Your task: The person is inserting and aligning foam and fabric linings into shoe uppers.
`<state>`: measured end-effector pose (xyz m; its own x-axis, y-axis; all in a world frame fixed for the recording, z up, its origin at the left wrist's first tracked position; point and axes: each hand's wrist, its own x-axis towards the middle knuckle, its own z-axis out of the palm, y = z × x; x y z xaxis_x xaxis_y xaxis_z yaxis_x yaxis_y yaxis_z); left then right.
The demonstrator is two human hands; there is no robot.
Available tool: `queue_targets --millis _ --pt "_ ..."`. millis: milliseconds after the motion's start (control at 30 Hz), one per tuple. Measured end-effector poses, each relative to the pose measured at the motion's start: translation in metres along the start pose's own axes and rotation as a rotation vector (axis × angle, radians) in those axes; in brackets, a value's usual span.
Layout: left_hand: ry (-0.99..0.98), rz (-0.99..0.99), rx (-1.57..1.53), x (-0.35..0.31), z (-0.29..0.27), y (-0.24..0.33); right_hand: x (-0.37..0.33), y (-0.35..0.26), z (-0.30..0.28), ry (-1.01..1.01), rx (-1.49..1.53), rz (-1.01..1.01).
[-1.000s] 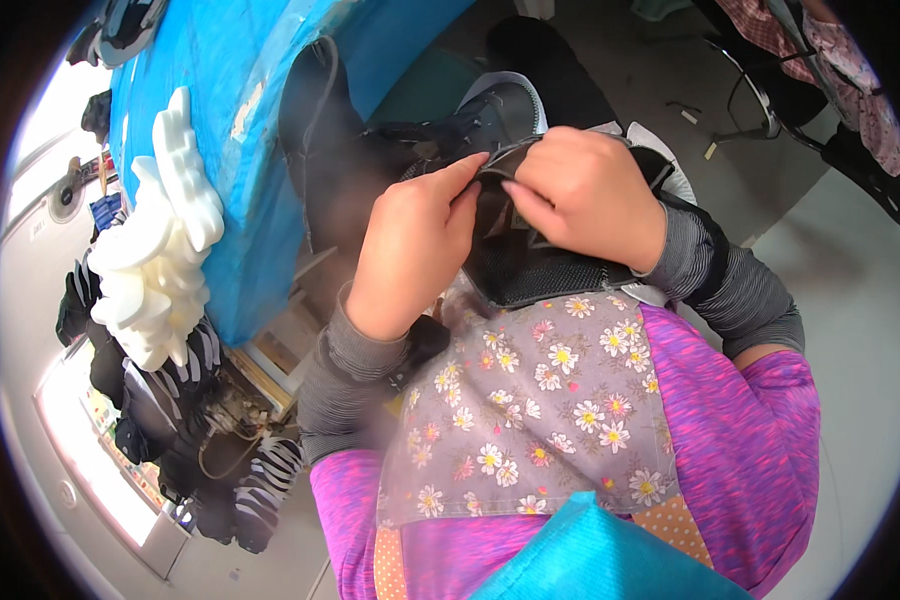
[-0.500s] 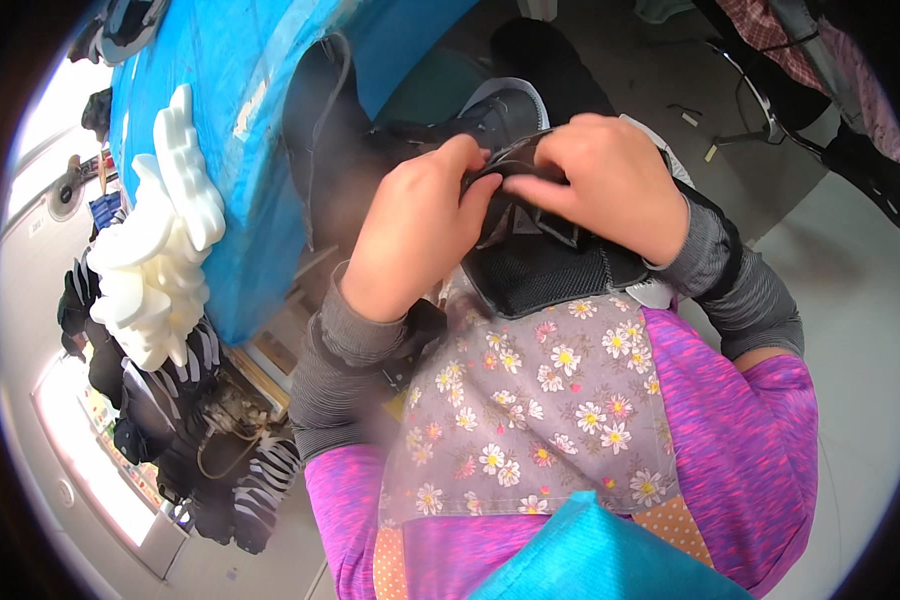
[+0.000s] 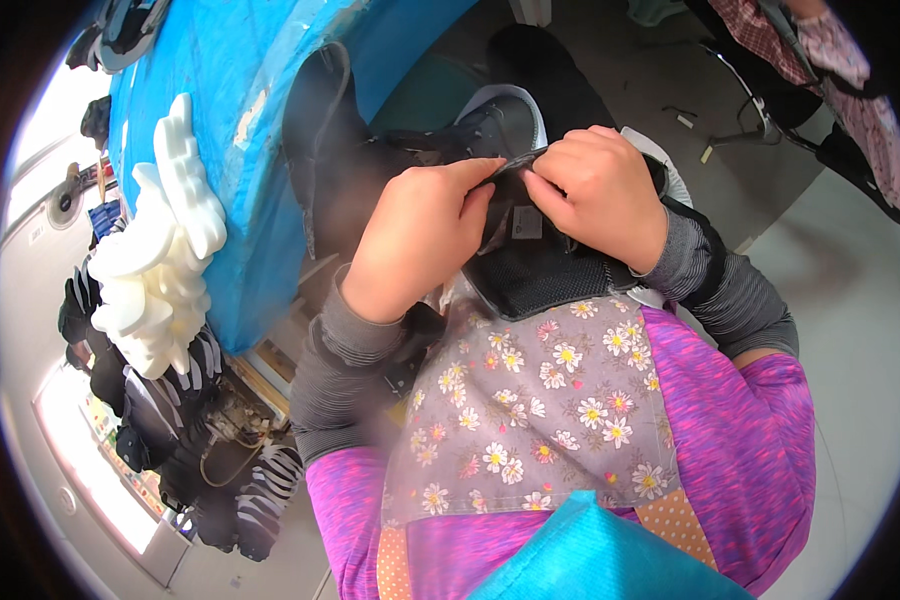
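Note:
A black shoe [image 3: 545, 283] with a mesh fabric part lies on my lap against a flowered apron. White sole edging shows beyond my right wrist, and a small pale label [image 3: 527, 222] is visible inside the shoe. My left hand [image 3: 420, 232] pinches the shoe's dark upper edge between thumb and fingers. My right hand [image 3: 607, 195] has its fingers curled over the same edge, close to the left fingertips. Parts of the shoe are hidden under both hands. Just beyond them sits another dark shoe [image 3: 502, 122] with a white rim.
A blue-covered surface [image 3: 260, 190] stands to the left, with a dark boot-like shape [image 3: 320, 140] beside it. White foam-like pieces [image 3: 155, 275] are heaped at its side. Striped black shoe parts [image 3: 260, 505] hang lower left. Part of another person [image 3: 835, 50] shows at upper right.
Both hands have shifted slightly on the shoe's edge, which is now stretched in a strip between them. The label inside has come into view. At upper right the other person's hand has appeared.

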<state>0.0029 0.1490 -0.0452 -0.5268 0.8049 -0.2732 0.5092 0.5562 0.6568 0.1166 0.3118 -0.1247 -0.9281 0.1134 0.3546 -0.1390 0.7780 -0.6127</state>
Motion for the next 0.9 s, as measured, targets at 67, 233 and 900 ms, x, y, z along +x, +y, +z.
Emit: queue_targets --millis 67,233,900 --pt "0.003 0.028 0.093 0.002 -0.002 0.001 -0.001 0.001 0.004 0.008 0.030 0.017" --pt "-0.096 0.050 0.241 0.017 -0.009 0.006 0.002 -0.005 -0.003 -0.088 0.017 -0.004" --pt "-0.196 0.150 0.323 0.022 -0.003 -0.010 0.051 0.000 -0.067 -0.890 0.537 0.079"
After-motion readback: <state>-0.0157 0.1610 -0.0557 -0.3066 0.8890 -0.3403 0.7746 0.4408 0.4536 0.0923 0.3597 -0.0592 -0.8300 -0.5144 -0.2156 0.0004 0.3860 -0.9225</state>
